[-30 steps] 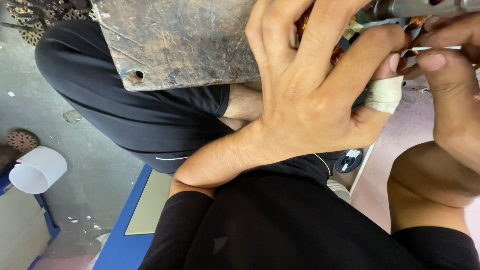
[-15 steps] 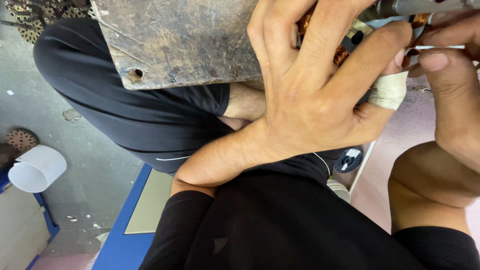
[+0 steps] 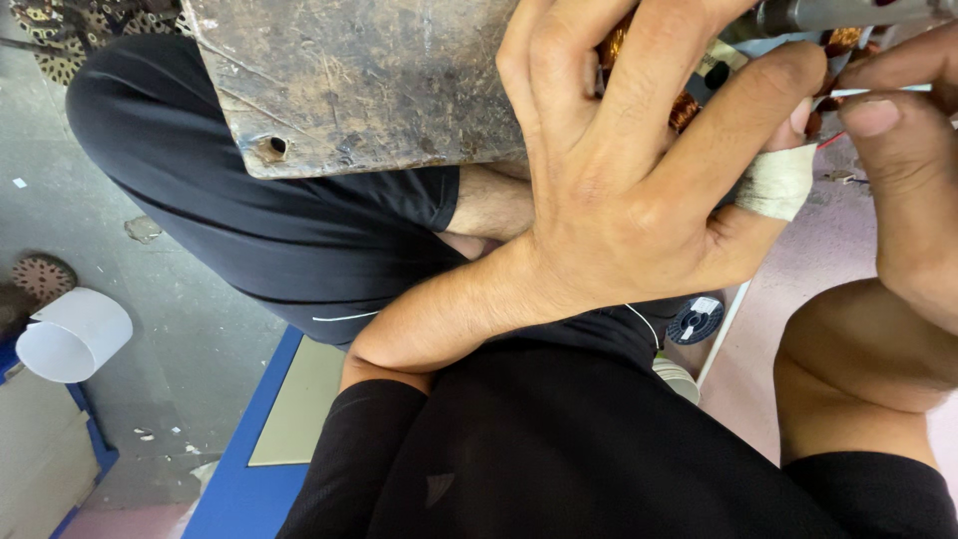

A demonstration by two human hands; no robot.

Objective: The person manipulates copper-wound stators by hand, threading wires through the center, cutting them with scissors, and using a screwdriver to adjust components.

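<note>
Copper coil [image 3: 685,108] under left hand [image 3: 639,190] – fingers [image 3: 733,120] spread

White paper roll [image 3: 72,334] on grey floor [image 3: 190,329], blue mat [image 3: 244,479], small black spool [image 3: 696,319].

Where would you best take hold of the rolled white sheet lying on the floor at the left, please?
Grip the rolled white sheet across its curved middle from above: it lies on its side on the grey floor, so fingers can probably close on both flanks. Pinching its open end might crush it.
</note>
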